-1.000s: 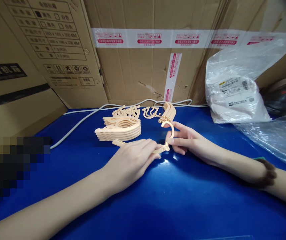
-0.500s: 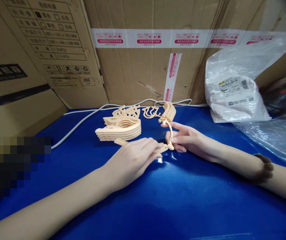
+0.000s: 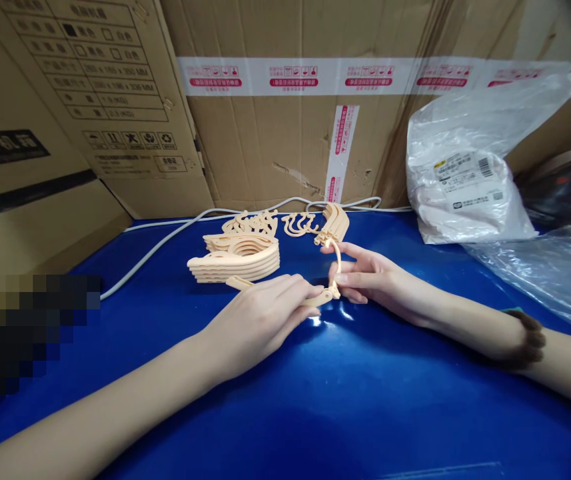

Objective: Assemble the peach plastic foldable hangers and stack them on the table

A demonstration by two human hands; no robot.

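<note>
My left hand (image 3: pixel 260 317) is closed around a beige plastic hanger arm (image 3: pixel 239 283), whose rounded end comes out past the fingertips. Between thumb and fingers, my right hand (image 3: pixel 372 280) pinches a curved beige hanger hook (image 3: pixel 338 257), held upright. The hook's base meets the end of the hanger arm; whether they are locked together I cannot tell. Beyond my left hand lies a stack of beige hanger arms (image 3: pixel 235 267). Loose hooks (image 3: pixel 299 225) lie farther back, beside a second stack of curved arms (image 3: pixel 335 220) behind my right hand.
Cardboard boxes (image 3: pixel 265 147) wall off the back and left of the blue table (image 3: pixel 285 413). A white cable (image 3: pixel 158 250) runs along the rear edge. At the right stand a filled plastic bag (image 3: pixel 465 193) and a flat clear plastic sheet (image 3: pixel 550 273).
The hook's base has shifted slightly left against the end of the hanger arm, so the two now overlap more. Both hands keep their grips.
</note>
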